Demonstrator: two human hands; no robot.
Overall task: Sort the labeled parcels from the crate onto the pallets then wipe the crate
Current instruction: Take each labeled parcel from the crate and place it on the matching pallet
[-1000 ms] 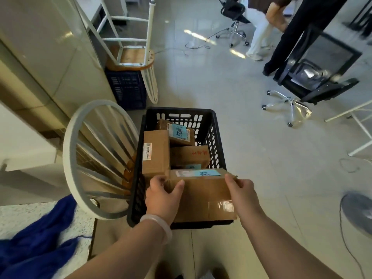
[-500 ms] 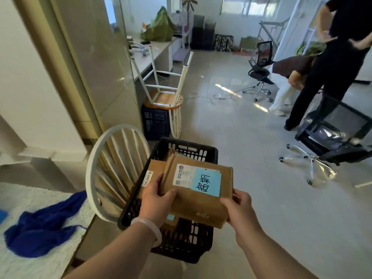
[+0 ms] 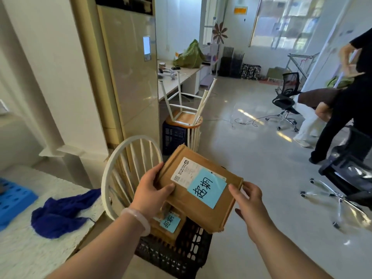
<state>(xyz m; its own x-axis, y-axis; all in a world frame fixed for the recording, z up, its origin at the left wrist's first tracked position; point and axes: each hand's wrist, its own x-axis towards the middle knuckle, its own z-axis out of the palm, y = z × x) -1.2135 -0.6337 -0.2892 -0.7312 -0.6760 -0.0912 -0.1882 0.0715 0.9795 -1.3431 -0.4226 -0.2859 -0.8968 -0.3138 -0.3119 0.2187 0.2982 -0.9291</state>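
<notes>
I hold a flat brown cardboard parcel [image 3: 187, 198] with a white shipping label and a blue handwritten note, lifted above the black plastic crate [image 3: 177, 256]. My left hand [image 3: 151, 190] grips its left edge, thumb on top. On the parcel's right corner rests my right hand [image 3: 247, 200], fingers curled under it. Below, inside the crate, lies another brown parcel [image 3: 169, 224] with a blue note. The crate's far part is hidden behind the held parcel. A blue pallet [image 3: 12, 200] shows at the left edge.
A dark blue cloth [image 3: 60, 214] lies on a white textured mat at left. A white spindle chair back [image 3: 128, 168] stands beside the crate. An upturned stool [image 3: 185, 117] rests on a dark crate. Two people and office chairs [image 3: 350, 178] occupy the right floor.
I lifted the parcel out of the crate and raised it higher, tilting its labeled face toward me. My view swung up from the crate to the room.
</notes>
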